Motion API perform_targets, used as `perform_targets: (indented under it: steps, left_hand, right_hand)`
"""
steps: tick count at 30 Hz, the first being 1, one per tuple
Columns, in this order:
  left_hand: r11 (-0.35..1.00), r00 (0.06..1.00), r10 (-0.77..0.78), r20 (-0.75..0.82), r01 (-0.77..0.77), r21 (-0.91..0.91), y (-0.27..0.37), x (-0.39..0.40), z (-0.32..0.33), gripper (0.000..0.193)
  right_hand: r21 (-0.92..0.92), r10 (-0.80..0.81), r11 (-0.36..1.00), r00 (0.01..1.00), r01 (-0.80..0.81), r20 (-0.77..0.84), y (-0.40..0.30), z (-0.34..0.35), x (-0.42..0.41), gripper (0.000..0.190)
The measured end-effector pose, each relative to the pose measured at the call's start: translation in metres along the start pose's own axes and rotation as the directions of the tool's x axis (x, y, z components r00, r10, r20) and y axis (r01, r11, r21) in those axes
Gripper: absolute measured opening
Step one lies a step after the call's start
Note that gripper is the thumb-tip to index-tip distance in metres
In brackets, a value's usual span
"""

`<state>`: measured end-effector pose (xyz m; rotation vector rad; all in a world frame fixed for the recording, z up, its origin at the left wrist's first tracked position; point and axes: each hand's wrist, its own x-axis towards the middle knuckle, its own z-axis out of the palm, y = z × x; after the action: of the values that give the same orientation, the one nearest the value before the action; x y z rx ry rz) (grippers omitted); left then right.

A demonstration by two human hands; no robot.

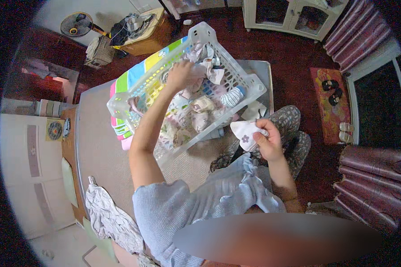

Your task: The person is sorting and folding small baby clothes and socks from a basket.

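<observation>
My right hand (270, 138) pinches a small white cloth item (244, 133) with a purple flower on it, perhaps a baby sock or mitten, outside the basket's near right side. My left hand (181, 76) reaches into a white plastic basket (187, 143) and touches pale fabric there; whether its fingers grip any is blurred and hidden. Several small socks or garments lie jumbled in the basket. Among them are a blue-and-white striped rolled item (232, 96) at the right and a cream bundle (202, 104) in the middle.
The basket stands on a bed with a beige mat (103, 133), partly over a striped, colourful cloth (133, 75). White crumpled fabric (112, 217) lies at the lower left. My patterned trousers (287, 123) are beside the basket. A fan (76, 25) and cabinet (287, 16) stand beyond.
</observation>
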<state>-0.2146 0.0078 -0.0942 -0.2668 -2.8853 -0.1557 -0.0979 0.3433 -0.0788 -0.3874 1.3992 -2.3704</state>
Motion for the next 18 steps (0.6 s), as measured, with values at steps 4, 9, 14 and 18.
perform_targets:
  steps: [4, 9, 14, 18]
  left_hand:
    - [0.981, 0.995, -0.065, 0.069, 0.051, 0.186, -0.009, 0.007, 0.019, 0.031]
    - [0.209, 0.822, -0.462, 0.332, 0.465, -0.861, -0.055, -0.01, 0.008, 0.027]
    - [0.359, 0.865, -0.329, 0.379, 0.486, -0.797, -0.063, -0.036, -0.036, 0.027]
    - [0.578, 0.771, -0.457, 0.445, 0.637, -0.51, -0.089, -0.066, -0.042, 0.026]
  right_hand:
    - [0.007, 0.015, 1.0, 1.0, -0.015, 0.009, 0.001, -0.002, -0.002, 0.021]
    - [-0.066, 0.009, 0.998, 0.991, -0.018, -0.133, 0.007, -0.012, -0.002, 0.023]
    - [0.073, 0.072, 0.995, 0.992, -0.065, -0.107, 0.01, -0.01, 0.007, 0.024]
    - [0.043, 0.053, 0.998, 0.997, -0.05, -0.061, 0.011, -0.007, 0.006, 0.023]
